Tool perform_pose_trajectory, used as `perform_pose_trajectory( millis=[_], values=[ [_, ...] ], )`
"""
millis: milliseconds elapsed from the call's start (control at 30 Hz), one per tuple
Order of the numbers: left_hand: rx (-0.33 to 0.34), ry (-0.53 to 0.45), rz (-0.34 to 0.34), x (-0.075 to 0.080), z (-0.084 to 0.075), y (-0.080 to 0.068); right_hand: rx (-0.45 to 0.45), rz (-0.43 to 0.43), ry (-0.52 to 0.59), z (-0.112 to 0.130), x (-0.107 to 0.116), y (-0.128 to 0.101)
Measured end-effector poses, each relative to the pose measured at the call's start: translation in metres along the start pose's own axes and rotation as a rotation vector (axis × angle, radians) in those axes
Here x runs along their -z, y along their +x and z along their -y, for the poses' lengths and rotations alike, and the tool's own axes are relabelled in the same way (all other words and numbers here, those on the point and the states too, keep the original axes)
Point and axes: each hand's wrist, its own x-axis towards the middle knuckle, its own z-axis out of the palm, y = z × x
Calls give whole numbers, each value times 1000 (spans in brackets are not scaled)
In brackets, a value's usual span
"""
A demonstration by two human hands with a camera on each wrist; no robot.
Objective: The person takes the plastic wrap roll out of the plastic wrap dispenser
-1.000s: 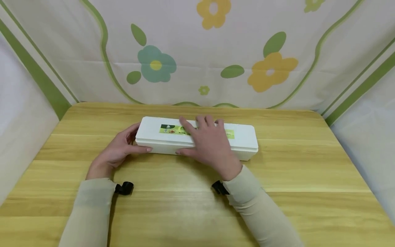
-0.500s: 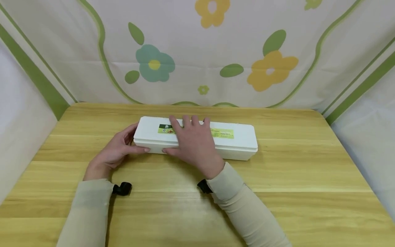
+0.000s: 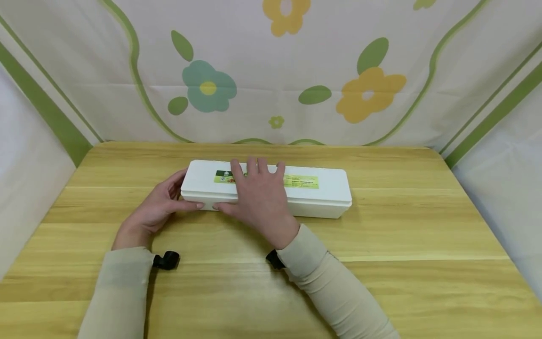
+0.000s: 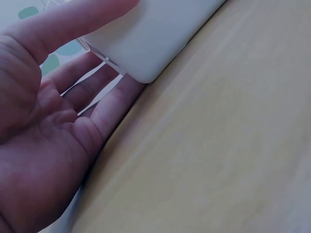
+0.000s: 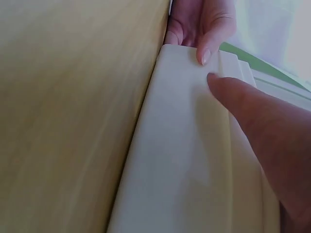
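Note:
A long white lidded box lies across the wooden table, with a green printed label on its lid. At its left end, my left hand grips the box, thumb along the front side and the other fingers behind the end, partly hidden. Over the left half of the lid spreads my right hand. Its fingertips reach the far edge while the thumb lies against the front side, covering part of the label. In the right wrist view, the right thumb points toward the left thumb. The lid sits on the box.
The wooden table stretches around the box. A white curtain with printed flowers hangs right behind the table's back edge. Black wrist mounts stick out at both sleeves.
My right hand has slid left along the lid toward my left hand, uncovering the label's right part. My left hand keeps its grip, and the box stays nearly in place.

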Motion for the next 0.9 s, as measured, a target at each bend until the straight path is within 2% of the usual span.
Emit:
perform_pose_trajectory(
  millis=[200, 533, 900],
  values=[
    [-11, -2, -3, -1, 1, 0, 24, -50, 2, -2, -4, 0],
    [-9, 6, -4, 0, 1, 1, 119, -119, -44, -3, -6, -3],
    [-10, 11, -3, -1, 1, 0, 112, -157, -98, -1, -7, -3]
  ],
)
